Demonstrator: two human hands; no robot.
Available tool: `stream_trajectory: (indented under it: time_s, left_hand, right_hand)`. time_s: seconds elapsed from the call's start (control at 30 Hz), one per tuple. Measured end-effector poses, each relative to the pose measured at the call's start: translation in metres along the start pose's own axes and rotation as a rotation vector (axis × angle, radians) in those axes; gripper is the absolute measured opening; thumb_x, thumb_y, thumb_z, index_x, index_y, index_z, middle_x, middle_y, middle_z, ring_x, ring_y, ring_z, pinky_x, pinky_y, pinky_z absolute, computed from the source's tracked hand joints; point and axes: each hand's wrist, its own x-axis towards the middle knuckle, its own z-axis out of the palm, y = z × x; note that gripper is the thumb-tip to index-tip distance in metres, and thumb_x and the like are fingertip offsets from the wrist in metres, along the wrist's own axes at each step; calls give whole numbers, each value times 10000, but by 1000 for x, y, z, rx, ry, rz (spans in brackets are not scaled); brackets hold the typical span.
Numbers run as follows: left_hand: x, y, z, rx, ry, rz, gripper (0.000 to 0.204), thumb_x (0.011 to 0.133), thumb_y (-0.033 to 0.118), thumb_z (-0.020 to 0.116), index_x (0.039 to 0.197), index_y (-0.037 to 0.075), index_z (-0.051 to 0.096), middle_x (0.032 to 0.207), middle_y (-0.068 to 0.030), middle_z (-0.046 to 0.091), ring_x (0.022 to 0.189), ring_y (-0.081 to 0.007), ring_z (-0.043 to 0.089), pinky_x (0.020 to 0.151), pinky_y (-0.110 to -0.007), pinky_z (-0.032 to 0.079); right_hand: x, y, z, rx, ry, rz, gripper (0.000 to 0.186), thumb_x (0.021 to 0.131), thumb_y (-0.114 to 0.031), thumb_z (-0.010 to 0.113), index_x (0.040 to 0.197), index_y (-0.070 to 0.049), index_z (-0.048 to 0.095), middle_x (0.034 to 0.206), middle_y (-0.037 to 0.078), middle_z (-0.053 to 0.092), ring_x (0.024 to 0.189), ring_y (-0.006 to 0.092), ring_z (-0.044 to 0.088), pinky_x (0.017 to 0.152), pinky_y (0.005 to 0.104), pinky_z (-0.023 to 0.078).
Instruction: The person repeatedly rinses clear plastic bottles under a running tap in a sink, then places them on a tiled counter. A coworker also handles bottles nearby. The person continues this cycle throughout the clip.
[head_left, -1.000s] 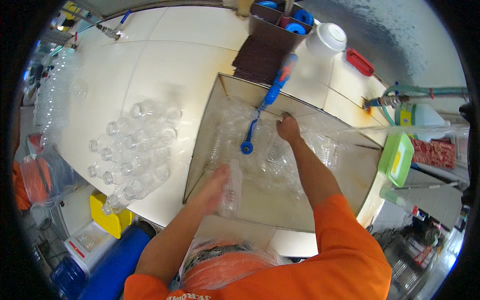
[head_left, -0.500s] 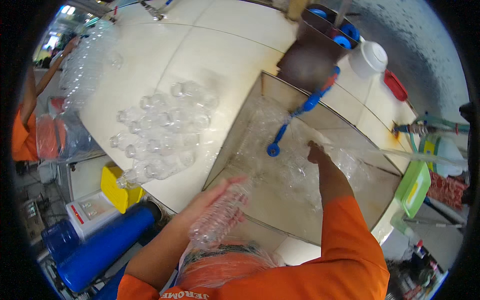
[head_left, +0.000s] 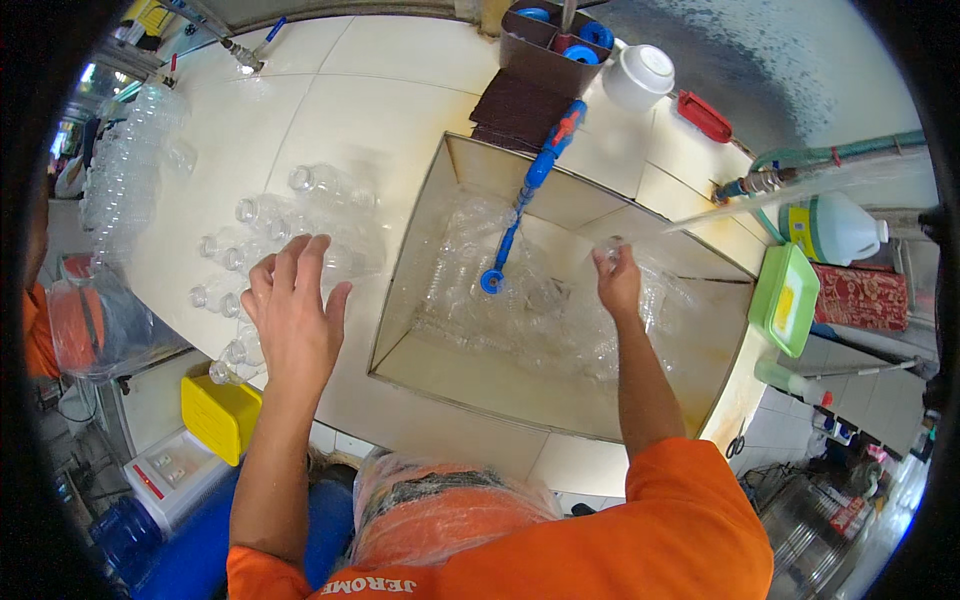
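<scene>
My left hand hovers over a group of clear plastic bottles lying on the tiled counter. Its fingers reach forward, with the thumb held apart, and nothing shows in its grip. Over the right part of the sink basin, my right hand pinches the neck of a clear plastic bottle; that bottle's body is hard to make out. More clear bottles lie jumbled inside the basin. A blue tap reaches down over them from the basin's far edge.
More clear bottles stand at the counter's far left, beside another person's orange sleeve. A brown divided holder, a white tub and a red brush-like item sit behind the basin. A green tray rests at its right.
My left hand has moved from the basin's near edge to the bottles on the counter and let go of its bottle. My right hand has risen with a bottle neck in its fingers.
</scene>
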Motion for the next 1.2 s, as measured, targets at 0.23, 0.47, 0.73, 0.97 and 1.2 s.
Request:
stream_trajectory:
  time_s: [0.23, 0.47, 0.73, 0.97, 1.2]
  left_hand:
    - [-16, 11, -14, -221, 284, 119, 512, 800, 131, 747, 1275, 53, 573, 1228, -136, 597, 1139, -347, 513, 966, -464, 378]
    - [-66, 55, 61, -1013, -487, -132, 507, 915, 195, 667, 1375, 56, 506, 1276, -199, 576, 1148, -366, 558, 1005, -462, 437]
    - [-85, 54, 156, -1610, -1066, -1174, 669, 1039, 296, 513, 1591, 206, 146, 1557, -147, 292, 1166, -315, 568, 966, -478, 525]
    - [-101, 25, 61, -1751, -1124, -1274, 638, 1041, 368, 493, 1585, 210, 201, 1391, -135, 466, 1087, -307, 607, 875, -472, 564]
    - [-95, 16, -9, -1922, -955, -1348, 719, 993, 446, 565, 1578, 182, 239, 1227, -153, 596, 1002, -275, 631, 832, -396, 561]
  right_hand:
    - [4, -119, -128, 208, 233, -111, 359, 927, -210, 694, 1199, 0, 589, 976, 169, 685, 857, 245, 669, 752, 380, 530]
    - [-88, -76, -1, 887, -393, 522, 377, 1040, -389, 488, 1163, -51, 604, 1014, 75, 674, 895, 233, 666, 815, 371, 546]
    - [-16, 30, 71, 1058, 11, 944, 426, 1001, -410, 575, 1093, 6, 549, 864, 145, 628, 801, 283, 633, 703, 435, 545]
    - [46, 156, 166, 830, -76, 1240, 544, 883, -445, 661, 1344, -181, 545, 1340, 104, 592, 1219, 343, 555, 983, 527, 464]
    - [54, 116, 145, 1232, -409, 1134, 349, 911, -312, 627, 1218, -155, 569, 1193, 116, 632, 1048, 337, 623, 832, 507, 525]
